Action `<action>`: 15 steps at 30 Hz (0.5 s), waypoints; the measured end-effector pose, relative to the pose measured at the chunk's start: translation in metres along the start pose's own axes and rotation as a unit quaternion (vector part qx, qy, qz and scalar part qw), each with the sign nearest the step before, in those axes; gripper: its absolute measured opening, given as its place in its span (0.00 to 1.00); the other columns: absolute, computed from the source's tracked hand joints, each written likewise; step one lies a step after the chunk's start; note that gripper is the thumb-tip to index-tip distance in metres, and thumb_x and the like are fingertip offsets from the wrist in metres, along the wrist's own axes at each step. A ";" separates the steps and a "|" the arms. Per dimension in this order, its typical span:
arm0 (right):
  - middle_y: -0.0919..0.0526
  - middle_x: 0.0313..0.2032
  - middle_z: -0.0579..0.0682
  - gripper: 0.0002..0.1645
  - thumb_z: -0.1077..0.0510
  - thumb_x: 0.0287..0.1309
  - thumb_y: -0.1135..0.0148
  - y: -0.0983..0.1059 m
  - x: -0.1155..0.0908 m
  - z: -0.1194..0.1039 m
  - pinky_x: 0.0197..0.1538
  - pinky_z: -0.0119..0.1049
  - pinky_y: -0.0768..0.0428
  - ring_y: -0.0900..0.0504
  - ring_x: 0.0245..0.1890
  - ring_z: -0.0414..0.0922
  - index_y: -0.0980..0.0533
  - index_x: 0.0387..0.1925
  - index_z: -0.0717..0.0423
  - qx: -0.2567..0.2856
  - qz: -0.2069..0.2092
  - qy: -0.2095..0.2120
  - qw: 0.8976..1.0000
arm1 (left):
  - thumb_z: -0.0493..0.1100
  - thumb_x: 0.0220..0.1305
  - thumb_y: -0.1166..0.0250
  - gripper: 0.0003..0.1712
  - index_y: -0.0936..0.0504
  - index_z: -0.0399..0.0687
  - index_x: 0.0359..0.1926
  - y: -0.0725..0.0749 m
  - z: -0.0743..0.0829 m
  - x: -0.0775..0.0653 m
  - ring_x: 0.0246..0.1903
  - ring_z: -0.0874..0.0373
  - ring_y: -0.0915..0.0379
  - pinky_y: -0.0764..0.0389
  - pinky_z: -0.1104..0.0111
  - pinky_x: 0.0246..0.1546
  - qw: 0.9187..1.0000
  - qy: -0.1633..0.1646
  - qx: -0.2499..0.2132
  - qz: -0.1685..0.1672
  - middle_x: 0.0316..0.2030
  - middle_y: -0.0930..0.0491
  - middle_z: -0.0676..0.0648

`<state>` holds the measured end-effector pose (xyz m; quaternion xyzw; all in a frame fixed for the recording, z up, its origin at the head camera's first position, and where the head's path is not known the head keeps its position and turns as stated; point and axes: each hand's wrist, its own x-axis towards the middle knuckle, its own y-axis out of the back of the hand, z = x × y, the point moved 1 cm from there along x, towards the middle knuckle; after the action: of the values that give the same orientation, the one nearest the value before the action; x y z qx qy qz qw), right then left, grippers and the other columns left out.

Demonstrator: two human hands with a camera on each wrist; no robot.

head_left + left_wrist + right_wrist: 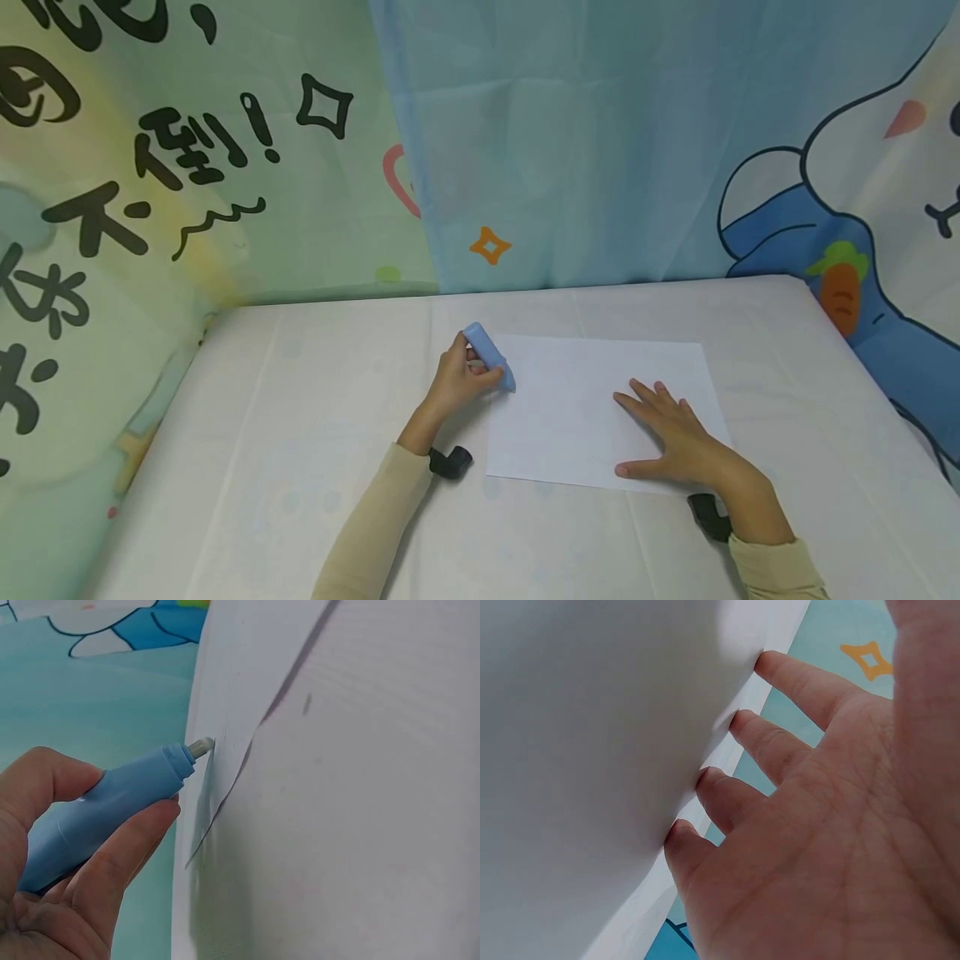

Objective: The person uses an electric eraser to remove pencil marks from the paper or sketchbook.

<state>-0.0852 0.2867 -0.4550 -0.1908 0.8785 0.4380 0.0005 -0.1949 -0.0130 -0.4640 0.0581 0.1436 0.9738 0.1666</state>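
Observation:
My left hand (459,377) grips a light blue electric eraser (486,348) at the left edge of a white sheet of paper (558,417). In the left wrist view, thumb and fingers wrap the eraser's body, and its short whitish tip (201,747) points at the paper. The tip is at or just off the sheet; I cannot tell which. Spread fingers of my right hand (678,437) rest on the paper's right part. The right wrist view shows those fingertips (746,724) pressing on the sheet.
The paper lies on a table with a white cloth (300,467). Behind and to the left hangs a printed curtain (585,167) with cartoon figures and lettering. Each wrist carries a black camera mount (452,463).

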 end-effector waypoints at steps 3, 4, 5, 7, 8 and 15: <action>0.52 0.72 0.72 0.59 0.44 0.40 0.22 0.000 0.000 0.000 0.67 0.70 0.67 0.64 0.71 0.72 0.42 0.69 0.62 -0.001 0.000 0.000 1.000 | 0.29 0.54 0.33 0.25 0.35 0.29 0.49 0.000 0.000 0.000 0.34 0.45 0.17 0.18 0.69 0.33 1.000 -0.001 -0.002 0.001 0.41 0.19 0.27; 0.52 0.72 0.72 0.59 0.44 0.40 0.22 0.000 0.000 0.000 0.67 0.70 0.67 0.64 0.71 0.73 0.42 0.69 0.62 -0.001 0.000 0.001 1.000 | 0.29 0.55 0.33 0.24 0.35 0.29 0.49 0.000 0.000 0.000 0.34 0.45 0.17 0.18 0.69 0.33 1.000 -0.002 -0.003 0.001 0.41 0.19 0.27; 0.52 0.72 0.72 0.59 0.44 0.40 0.22 0.000 0.000 0.000 0.67 0.70 0.67 0.64 0.71 0.72 0.42 0.69 0.62 -0.001 0.000 0.001 1.000 | 0.29 0.55 0.33 0.24 0.35 0.29 0.49 0.000 0.001 0.000 0.34 0.46 0.17 0.18 0.69 0.33 1.000 -0.002 -0.003 0.002 0.41 0.19 0.27; 0.52 0.72 0.72 0.59 0.44 0.40 0.22 0.000 0.000 0.000 0.67 0.70 0.67 0.64 0.71 0.72 0.42 0.69 0.62 -0.001 0.000 0.001 1.000 | 0.30 0.55 0.34 0.24 0.35 0.29 0.49 0.001 0.001 0.000 0.34 0.46 0.17 0.18 0.69 0.33 1.000 -0.003 -0.003 0.004 0.41 0.19 0.27; 0.52 0.72 0.71 0.59 0.44 0.40 0.22 0.000 0.000 0.000 0.67 0.70 0.66 0.63 0.71 0.72 0.42 0.70 0.61 -0.001 0.000 0.001 1.000 | 0.30 0.55 0.34 0.24 0.36 0.29 0.49 0.001 0.001 0.000 0.34 0.46 0.17 0.18 0.69 0.33 1.000 -0.003 -0.004 0.005 0.41 0.19 0.27; 0.53 0.72 0.72 0.59 0.44 0.41 0.22 0.000 0.000 -0.001 0.67 0.70 0.67 0.64 0.71 0.73 0.42 0.69 0.62 0.001 -0.002 0.000 1.000 | 0.29 0.56 0.34 0.25 0.36 0.28 0.50 0.001 -0.001 0.001 0.36 0.40 0.17 0.17 0.66 0.36 1.000 -0.009 -0.010 0.006 0.42 0.20 0.26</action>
<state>-0.0850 0.2862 -0.4545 -0.1925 0.8787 0.4369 0.0020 -0.1958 -0.0135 -0.4642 0.0657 0.1322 0.9755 0.1630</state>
